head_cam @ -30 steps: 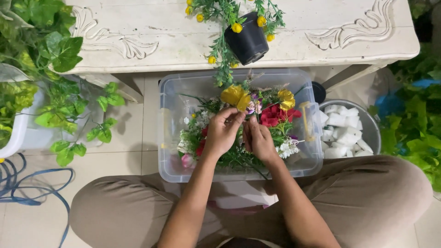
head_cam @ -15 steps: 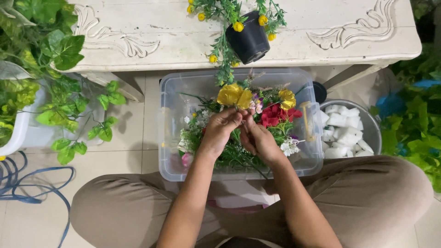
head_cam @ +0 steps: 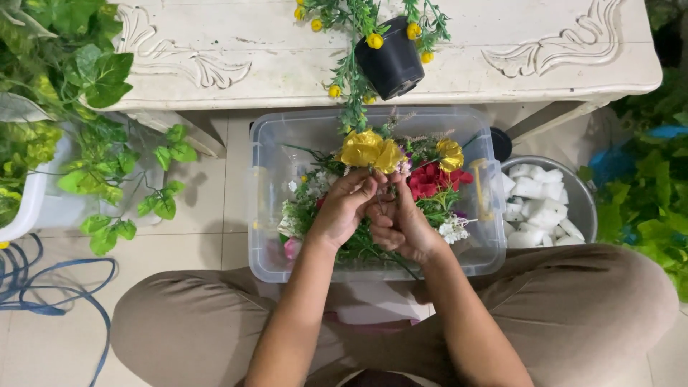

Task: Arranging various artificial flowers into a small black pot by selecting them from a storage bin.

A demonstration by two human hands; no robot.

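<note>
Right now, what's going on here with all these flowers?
A seated person has both hands over a clear plastic bin of artificial flowers. The left hand and right hand meet at the stem just under a yellow flower, their fingers pinched on it. Red flowers lie beside it in the bin. A black pot with small yellow blooms sits tilted on the white table beyond, and a metal bowl of white chunks stands to the right.

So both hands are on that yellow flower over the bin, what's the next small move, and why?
Probably lift the yellow flower straight up: the left hand and right hand pinch its stem together above the clear bin, and other blooms crowd closely around it.
</note>
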